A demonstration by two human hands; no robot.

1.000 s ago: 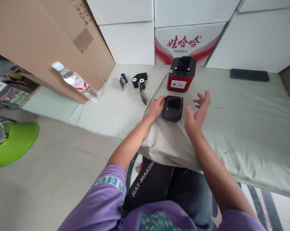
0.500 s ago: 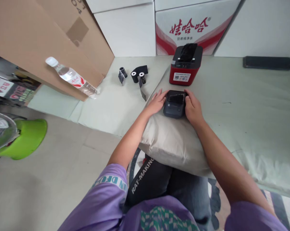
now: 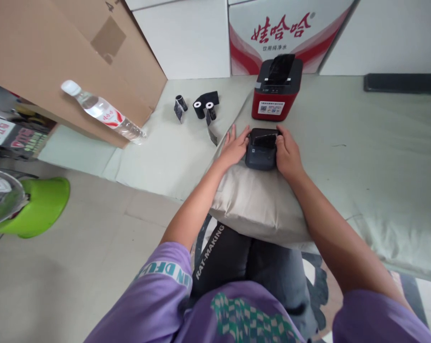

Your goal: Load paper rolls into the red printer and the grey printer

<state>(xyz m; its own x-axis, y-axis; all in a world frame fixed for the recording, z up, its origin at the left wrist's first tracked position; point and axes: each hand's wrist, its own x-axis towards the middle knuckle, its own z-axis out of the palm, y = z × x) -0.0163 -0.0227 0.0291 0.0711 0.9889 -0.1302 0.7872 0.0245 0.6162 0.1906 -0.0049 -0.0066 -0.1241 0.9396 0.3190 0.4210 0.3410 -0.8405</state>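
A small black label printer with a glossy dark window on top lies on the edge of the pale cushion cover. On its left side is my left hand, thumb and index finger against the casing and the other fingers spread. My right hand is curled round the right side, fingers at the upper corner. Just behind it stands a red and black receipt printer, a black strip sticking up from its top. Several small black rolls lie partly unrolled to the left.
A water bottle leans at the large cardboard box on the left. White cartons line the back. A long black object lies at the back right. A green plastic seat stands on the floor at left.
The view has shifted slightly, so most things sit a little higher in the picture. Both hands stay at the sides of the black label printer, with hardly any change in grip.
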